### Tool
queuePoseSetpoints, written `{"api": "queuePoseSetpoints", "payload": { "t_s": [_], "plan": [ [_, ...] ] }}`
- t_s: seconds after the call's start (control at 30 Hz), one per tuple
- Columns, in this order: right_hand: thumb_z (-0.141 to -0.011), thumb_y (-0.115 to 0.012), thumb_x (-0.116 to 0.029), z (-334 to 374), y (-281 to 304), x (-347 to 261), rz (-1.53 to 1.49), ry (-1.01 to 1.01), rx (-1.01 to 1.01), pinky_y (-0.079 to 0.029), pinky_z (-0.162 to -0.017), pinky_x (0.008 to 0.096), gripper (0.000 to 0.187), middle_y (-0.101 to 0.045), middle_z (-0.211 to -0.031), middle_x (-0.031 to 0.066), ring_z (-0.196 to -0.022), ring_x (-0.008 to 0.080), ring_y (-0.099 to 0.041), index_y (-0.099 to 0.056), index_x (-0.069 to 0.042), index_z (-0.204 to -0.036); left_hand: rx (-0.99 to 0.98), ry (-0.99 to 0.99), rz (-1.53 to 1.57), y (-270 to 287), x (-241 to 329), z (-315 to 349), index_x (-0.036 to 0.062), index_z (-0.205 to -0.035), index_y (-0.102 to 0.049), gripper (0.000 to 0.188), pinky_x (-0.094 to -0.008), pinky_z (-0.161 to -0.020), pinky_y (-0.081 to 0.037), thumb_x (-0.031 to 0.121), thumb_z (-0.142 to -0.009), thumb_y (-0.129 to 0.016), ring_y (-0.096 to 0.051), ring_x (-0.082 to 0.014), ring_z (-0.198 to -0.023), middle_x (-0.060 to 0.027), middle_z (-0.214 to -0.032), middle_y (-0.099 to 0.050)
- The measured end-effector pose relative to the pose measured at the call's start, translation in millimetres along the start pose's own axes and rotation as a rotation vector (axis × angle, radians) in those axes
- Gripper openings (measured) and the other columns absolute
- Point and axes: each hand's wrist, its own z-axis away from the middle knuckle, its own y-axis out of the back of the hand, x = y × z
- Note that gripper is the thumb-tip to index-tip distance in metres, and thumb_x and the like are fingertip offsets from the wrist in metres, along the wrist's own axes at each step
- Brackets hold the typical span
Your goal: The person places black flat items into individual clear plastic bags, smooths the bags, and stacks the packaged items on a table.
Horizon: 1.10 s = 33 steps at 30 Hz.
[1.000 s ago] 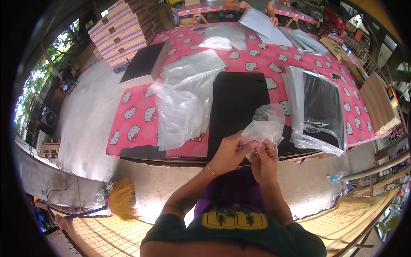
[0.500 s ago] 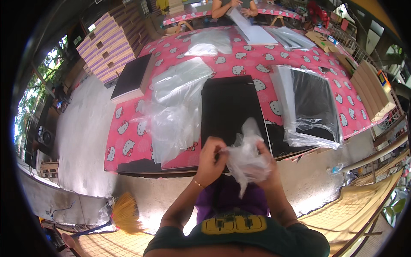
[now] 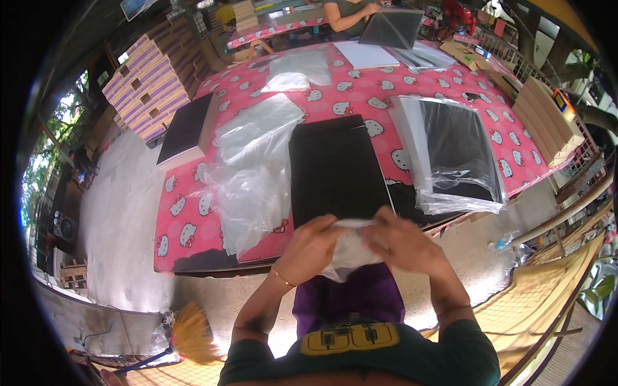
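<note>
A clear plastic bag [image 3: 353, 252] is stretched between my hands at the table's near edge, just in front of a stack of black sheets [image 3: 331, 170]. Closed fingers of my left hand [image 3: 309, 249] pinch one side of its top edge. My right hand [image 3: 409, 246], a little smeared by motion, has its fingers bent on the other side of that edge. Left of the black stack lies a loose pile of clear plastic bags [image 3: 254, 177]. On the right are black sheets in clear plastic [image 3: 460, 141].
The table has a pink patterned cover [image 3: 347, 90]. A black-topped stack [image 3: 187, 132] sits at its left edge, beside piled cartons [image 3: 145, 83]. Flat brown cartons [image 3: 547, 122] line the right edge. Across the table, a person [image 3: 347, 18] holds a dark sheet [image 3: 391, 29]. A broom [image 3: 193, 334] is lower left.
The crumpled plastic bag is now pulled out flatter between my hands. My right hand has turned over its edge. The person opposite has lifted a dark sheet off to the right.
</note>
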Motion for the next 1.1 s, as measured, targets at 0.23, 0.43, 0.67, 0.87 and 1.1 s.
{"api": "queuePoseSetpoints", "payload": {
  "t_s": [0.23, 0.43, 0.67, 0.87, 1.1],
  "plan": [
    [-0.087, -0.057, -0.044, 14.3, 12.6, 63.2, 0.422, -0.417, 0.168, -0.05, -0.071, 0.0431, 0.041, -0.066, -0.079, 0.0135, -0.077, 0.0325, -0.065, -0.07, -0.006, -0.074, 0.221, 0.189, -0.265, 10.2, -43.9, 19.3, 0.0047, -0.084, -0.066, 0.011, -0.0395, -0.074, -0.05, 0.002, -0.074, -0.062, -0.062, -0.0327, -0.085, -0.0137, -0.098, -0.063],
    [-0.081, -0.064, -0.048, 29.3, 43.7, 75.1, 0.059, -0.302, -0.142, -0.049, -0.072, 0.0426, 0.044, -0.067, -0.085, 0.0131, -0.08, 0.0283, -0.066, -0.07, -0.005, -0.082, 0.272, -0.012, 0.212, 48.7, -56.9, 34.6, -0.0009, -0.064, -0.056, 0.029, -0.0408, -0.07, -0.049, 0.02, -0.081, -0.067, -0.063, -0.0263, -0.083, -0.0151, -0.095, -0.065],
    [-0.09, -0.06, -0.035, 41.2, -1.9, 108.4, -1.601, -0.067, 0.256, -0.049, -0.064, 0.0339, 0.042, -0.06, -0.084, 0.0085, -0.07, 0.0216, -0.059, -0.059, 0.003, -0.108, -0.41, 0.057, 0.322, 3.5, -14.1, 23.2, 0.0031, -0.099, -0.064, 0.031, -0.034, -0.058, -0.05, 0.028, -0.082, -0.069, -0.061, -0.023, -0.069, -0.011, -0.072, -0.06],
    [-0.079, -0.073, -0.021, 28.2, 4.9, 84.8, -0.391, -0.066, -0.601, -0.049, -0.069, 0.0333, 0.038, -0.067, -0.093, 0.0084, -0.083, 0.0187, -0.064, -0.061, -0.002, -0.111, 0.0, 0.087, 0.995, 15.3, -25.5, 27.3, -0.0006, -0.1, -0.063, 0.026, -0.0319, -0.064, -0.05, 0.023, -0.09, -0.06, -0.062, -0.0232, -0.072, -0.0073, -0.08, -0.061],
    [-0.081, -0.068, -0.015, 52.8, -22.8, 117.6, -1.766, -0.007, 0.212, -0.05, -0.071, 0.0345, 0.022, -0.066, -0.079, 0.0091, -0.067, 0.0172, -0.062, -0.065, -0.003, -0.099, -0.795, 0.217, 0.606, -9.5, -50.7, 34.3, 0.0028, -0.108, -0.062, 0.027, -0.0283, -0.064, -0.051, 0.025, -0.093, -0.058, -0.063, -0.0157, -0.072, -0.0075, -0.088, -0.066]
  ]
}}
